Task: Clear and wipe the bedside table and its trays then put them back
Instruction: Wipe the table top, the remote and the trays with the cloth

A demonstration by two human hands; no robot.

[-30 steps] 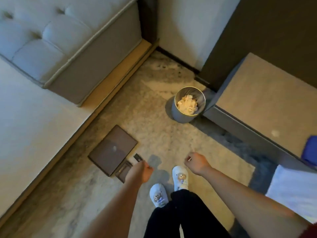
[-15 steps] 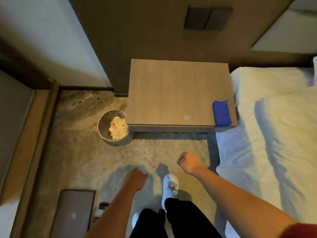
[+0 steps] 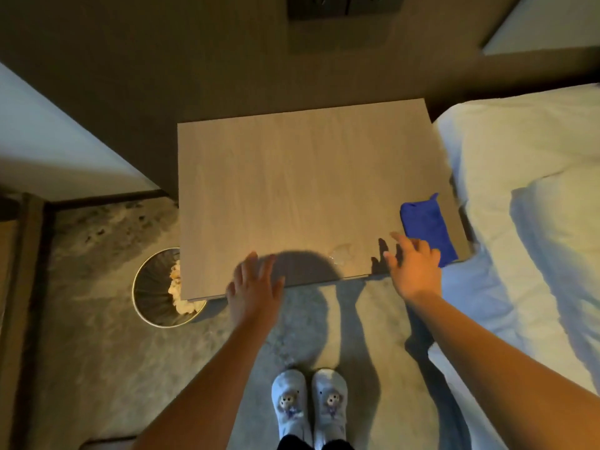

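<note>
The bedside table (image 3: 292,190) has a pale wood top and stands straight ahead against the dark wall. A folded blue cloth (image 3: 427,227) lies on its front right corner. A small wet or shiny smear (image 3: 339,254) marks the top near the front edge. My left hand (image 3: 255,287) hovers open over the table's front edge, left of centre. Fingers spread, my right hand (image 3: 412,266) is open at the front edge, just left of the blue cloth and apart from it. A corner of a dark tray (image 3: 107,443) shows on the floor at the bottom left.
A round metal bin (image 3: 152,287) holding crumpled paper stands on the floor, partly under the table's left front corner. A bed with white linen (image 3: 526,222) borders the table on the right. My slippered feet (image 3: 308,404) stand on grey carpet. A switch panel (image 3: 337,8) is on the wall.
My view turned from the trays on the floor to the bedside table and closed in. Both hands went from closed fists to open and rose to the table's front edge.
</note>
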